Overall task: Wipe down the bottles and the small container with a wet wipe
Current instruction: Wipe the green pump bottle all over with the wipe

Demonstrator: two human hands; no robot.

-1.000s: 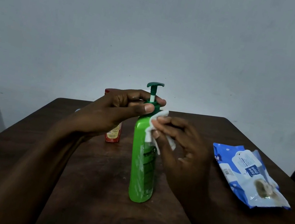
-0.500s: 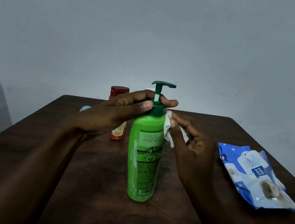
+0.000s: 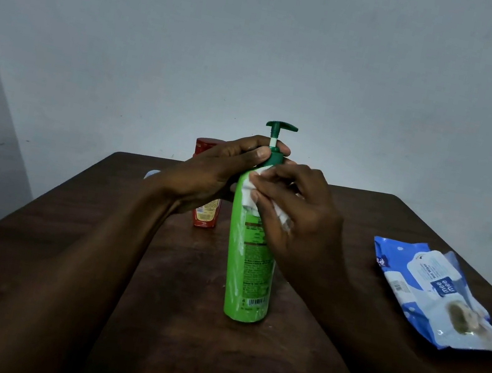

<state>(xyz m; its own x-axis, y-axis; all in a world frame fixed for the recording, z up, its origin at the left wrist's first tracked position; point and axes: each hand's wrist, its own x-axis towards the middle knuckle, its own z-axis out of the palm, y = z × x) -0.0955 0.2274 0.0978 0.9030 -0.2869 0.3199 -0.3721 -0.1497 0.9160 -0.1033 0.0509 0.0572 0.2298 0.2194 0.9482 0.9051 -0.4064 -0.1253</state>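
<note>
1. Right hand (image 3: 295, 214) pinches a folded wet wipe (image 3: 252, 192) against the shoulder of the green pump bottle (image 3: 250, 272), fingers curled over the wipe.
2. Left hand (image 3: 217, 174) grips the bottle's dark collar, thumb and fingers wrapped round it.
3. Standing upright mid-table (image 3: 146, 333), the bottle has its long axis vertical; its body lies straight below the right hand, so a downward stroke looks likely.
4. Half a second ago the wipe sat at the bottle's right side; now it covers the near face.
</note>
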